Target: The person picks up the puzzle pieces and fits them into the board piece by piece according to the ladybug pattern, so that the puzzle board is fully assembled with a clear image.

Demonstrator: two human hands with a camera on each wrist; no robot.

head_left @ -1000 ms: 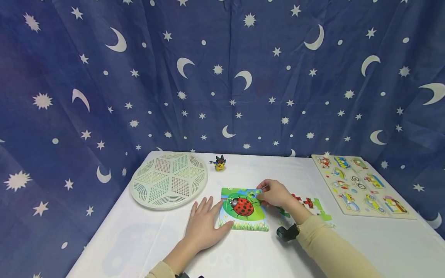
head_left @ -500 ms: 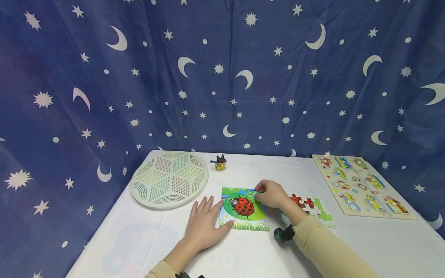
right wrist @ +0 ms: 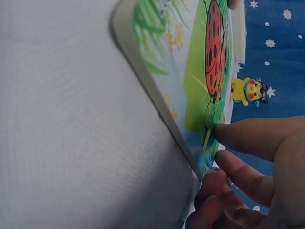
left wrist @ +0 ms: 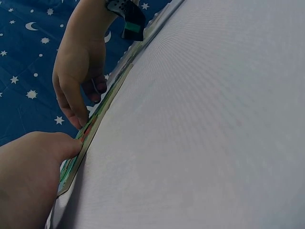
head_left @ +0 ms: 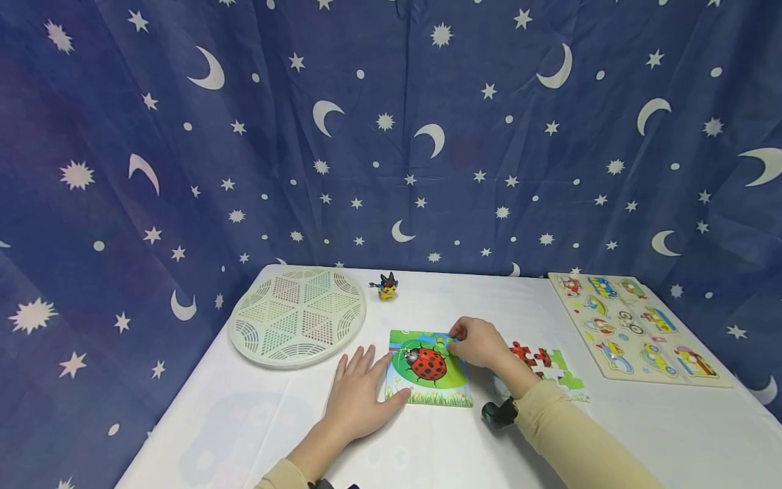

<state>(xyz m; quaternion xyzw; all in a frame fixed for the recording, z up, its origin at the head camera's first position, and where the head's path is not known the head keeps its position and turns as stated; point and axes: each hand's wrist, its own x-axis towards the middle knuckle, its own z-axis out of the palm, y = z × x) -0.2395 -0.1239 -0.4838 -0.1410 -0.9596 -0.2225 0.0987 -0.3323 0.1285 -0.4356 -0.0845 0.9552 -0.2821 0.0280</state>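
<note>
Starry blue curtain [head_left: 379, 122], white table [head_left: 440, 448]. Right hand [head_left: 480, 344], nearer: pinches a green piece [right wrist: 217, 116], long axis unclear; ladybug puzzle [head_left: 426, 365] lies beneath and leftward. Left hand [head_left: 359, 401]: spread, touches the puzzle on its right.

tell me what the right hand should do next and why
Probably press the green piece down into the ladybug board: the right hand has its thumb on it, it seems slightly raised, and the left hand rests at the opposite edge.
</note>
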